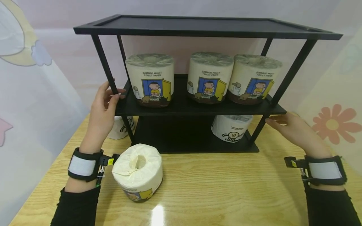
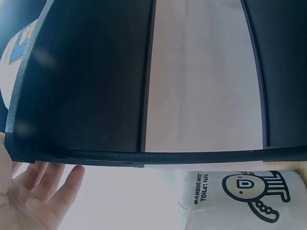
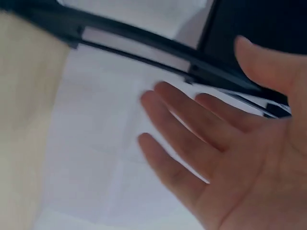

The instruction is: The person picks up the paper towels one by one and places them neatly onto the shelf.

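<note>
A black three-level shelf rack (image 1: pixel 195 110) stands between the two hands. My left hand (image 1: pixel 103 108) grips its left front post at the middle shelf, with the thumb in front and fingers behind. At the right end of that shelf is my right hand (image 1: pixel 294 128), its thumb by the post and its fingers (image 3: pixel 182 139) spread and nearly straight along the outside. Three wrapped toilet paper rolls stand on the middle shelf: a left one (image 1: pixel 152 80), a middle one (image 1: pixel 210 78) and a right one (image 1: pixel 253 80), which leans against the middle one in this view.
On the bottom shelf, a white toilet roll (image 1: pixel 232 128) stands at the right. Another white roll (image 2: pixel 240 199) is on the wooden table (image 1: pixel 212 185) just left of the rack. In front stands a cream-wrapped roll (image 1: pixel 148 174), near the left wrist. A patterned backdrop (image 1: pixel 333 94) hangs behind.
</note>
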Motion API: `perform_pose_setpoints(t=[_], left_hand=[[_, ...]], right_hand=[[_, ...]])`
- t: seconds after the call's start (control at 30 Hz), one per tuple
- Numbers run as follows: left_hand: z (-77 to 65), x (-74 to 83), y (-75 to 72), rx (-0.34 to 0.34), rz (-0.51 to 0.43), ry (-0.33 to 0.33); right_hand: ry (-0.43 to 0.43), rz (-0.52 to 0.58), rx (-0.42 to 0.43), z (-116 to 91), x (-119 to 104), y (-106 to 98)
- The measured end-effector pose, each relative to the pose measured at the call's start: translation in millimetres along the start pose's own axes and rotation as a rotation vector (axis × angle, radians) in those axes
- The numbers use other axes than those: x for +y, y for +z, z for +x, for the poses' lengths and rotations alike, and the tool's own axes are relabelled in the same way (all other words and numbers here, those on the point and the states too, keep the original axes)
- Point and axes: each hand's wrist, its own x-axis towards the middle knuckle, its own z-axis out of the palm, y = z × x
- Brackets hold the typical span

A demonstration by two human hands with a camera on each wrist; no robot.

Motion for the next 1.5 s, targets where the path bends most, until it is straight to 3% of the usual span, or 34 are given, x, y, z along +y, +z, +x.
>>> perform_pose_setpoints(t=[0.33,0.5,0.7,0.87,0.97,1.07,1.3,1.4,1.5], left_hand=[[-0.4,0.9,-1.6,-0.001,0.022,0.001],[-0.4,2.3,-0.4,-0.004,0.022,-0.004],[-0.4,3.8,-0.6,0.001,0.022,0.017],[-2.7,5.4,-3.7,-0.005,0.052,0.019],[-3.6,7.6,-8.5,-0.008,0.118,0.021],[-4.9,13.8,-16.1,0.033,0.187,0.022],[-11.4,40.3,-29.9,0.255,0.397,0.053],[-16.4,52.9,-32.9,0.259,0.434,0.088],[-22.8,64.0,-37.3,0.198,0.423,0.148]], right_hand=[[-0.052,0.255,0.26,12.1,-1.4,28.9],[-0.073,0.352,0.306,13.9,8.0,35.6],[-0.096,0.616,0.252,17.0,18.4,40.9],[-0.074,0.701,0.213,18.4,22.5,44.4],[-0.064,0.727,0.208,19.4,23.6,46.5],[-0.069,0.8,0.194,20.6,24.8,47.7],[-0.125,1.111,0.143,20.6,30.8,50.1],[-0.155,1.286,0.081,19.8,32.2,51.8],[-0.169,1.442,0.016,19.6,31.9,53.9]])
